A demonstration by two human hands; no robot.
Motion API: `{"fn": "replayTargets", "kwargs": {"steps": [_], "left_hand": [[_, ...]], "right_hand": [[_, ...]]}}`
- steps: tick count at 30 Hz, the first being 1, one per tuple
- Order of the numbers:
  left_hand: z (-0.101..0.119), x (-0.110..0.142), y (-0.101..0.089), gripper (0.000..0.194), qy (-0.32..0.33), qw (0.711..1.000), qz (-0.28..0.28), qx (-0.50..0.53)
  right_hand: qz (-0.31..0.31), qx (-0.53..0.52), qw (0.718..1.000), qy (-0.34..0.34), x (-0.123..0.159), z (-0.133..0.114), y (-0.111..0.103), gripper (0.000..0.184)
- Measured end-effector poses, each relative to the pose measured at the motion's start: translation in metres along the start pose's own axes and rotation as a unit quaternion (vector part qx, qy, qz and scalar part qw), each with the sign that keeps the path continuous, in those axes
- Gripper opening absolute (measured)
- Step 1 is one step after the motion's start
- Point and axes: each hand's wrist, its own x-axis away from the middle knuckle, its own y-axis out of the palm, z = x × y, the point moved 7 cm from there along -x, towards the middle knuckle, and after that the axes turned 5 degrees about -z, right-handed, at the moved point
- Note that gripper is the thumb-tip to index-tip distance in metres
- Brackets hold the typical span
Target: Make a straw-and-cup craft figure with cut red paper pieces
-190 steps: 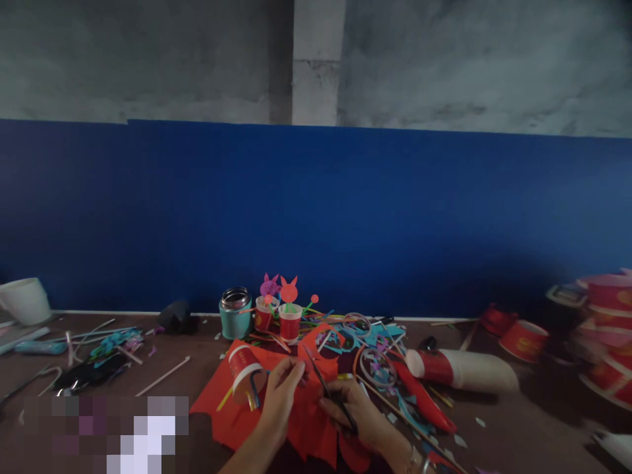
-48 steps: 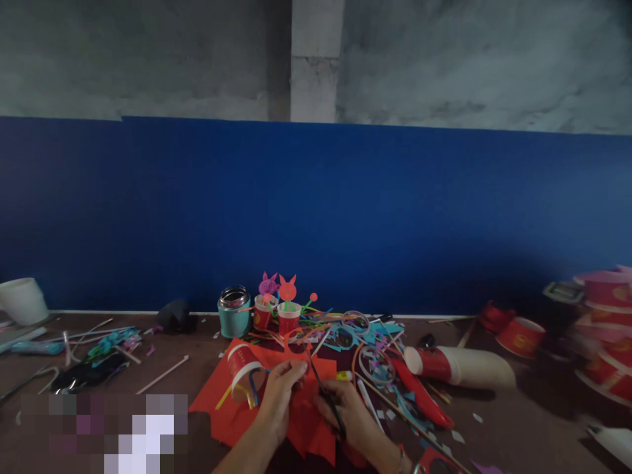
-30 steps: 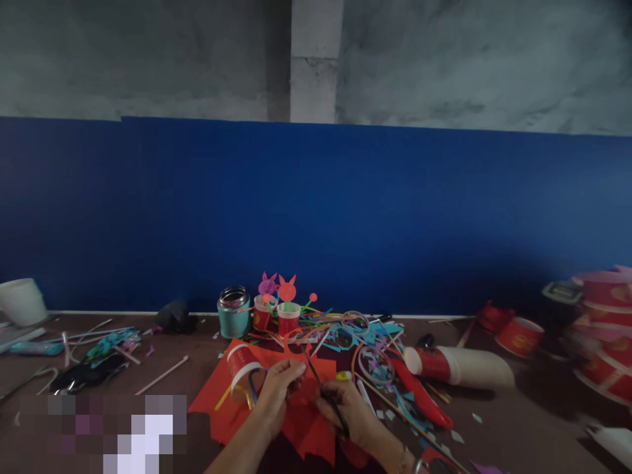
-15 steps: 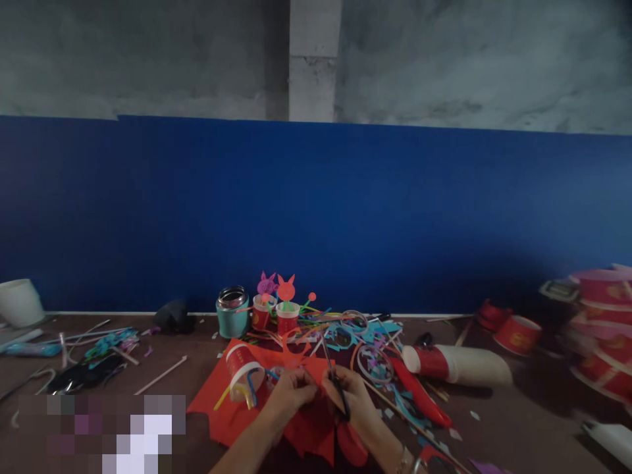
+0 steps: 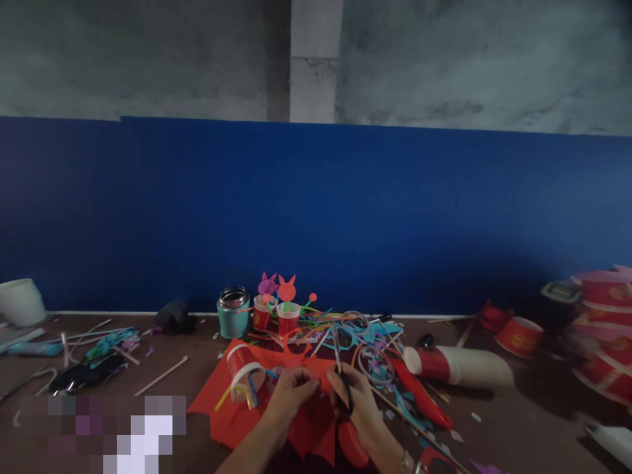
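Low in the middle of the head view, my left hand [image 5: 291, 395] pinches a piece of red paper [image 5: 311, 424] that hangs down over a larger red sheet [image 5: 217, 408] on the brown table. My right hand [image 5: 358, 401] is closed round black-handled scissors [image 5: 342, 372], whose blades point up and away, close to the paper's top edge. The two hands nearly touch. A red and white paper cup [image 5: 241, 368] with coloured straws lies just left of my left hand.
A teal tin [image 5: 234, 312] and two small red cups with paper animal toppers [image 5: 282, 309] stand behind, amid loose straws and rings. A lying stack of cups [image 5: 457, 365] is at right, more red cups [image 5: 605, 329] far right, a white cup [image 5: 20, 301] far left.
My right hand has swung the scissors from a leftward slant to nearly upright and moved in toward my left hand. The red paper has turned in my left hand.
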Motion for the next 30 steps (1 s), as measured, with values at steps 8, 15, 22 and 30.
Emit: {"fn": "replayTargets", "kwargs": {"steps": [8,15,22,30], "left_hand": [[0.011,0.009,0.001,0.026,0.023,0.998,0.043,0.033],[0.010,0.011,0.002,0.024,0.018,0.995,0.062,0.080],[0.011,0.011,-0.015,0.021,0.039,0.982,0.129,0.129],[0.011,0.010,-0.016,0.022,0.055,0.981,0.134,0.132]], "right_hand": [[-0.021,0.009,1.000,0.016,0.006,-0.006,0.012,0.039],[-0.045,0.000,0.999,-0.004,0.007,-0.012,0.018,0.034],[-0.147,0.029,0.988,0.035,0.014,-0.004,0.036,0.032],[-0.176,0.053,0.983,-0.001,0.015,-0.002,0.039,0.028]]}}
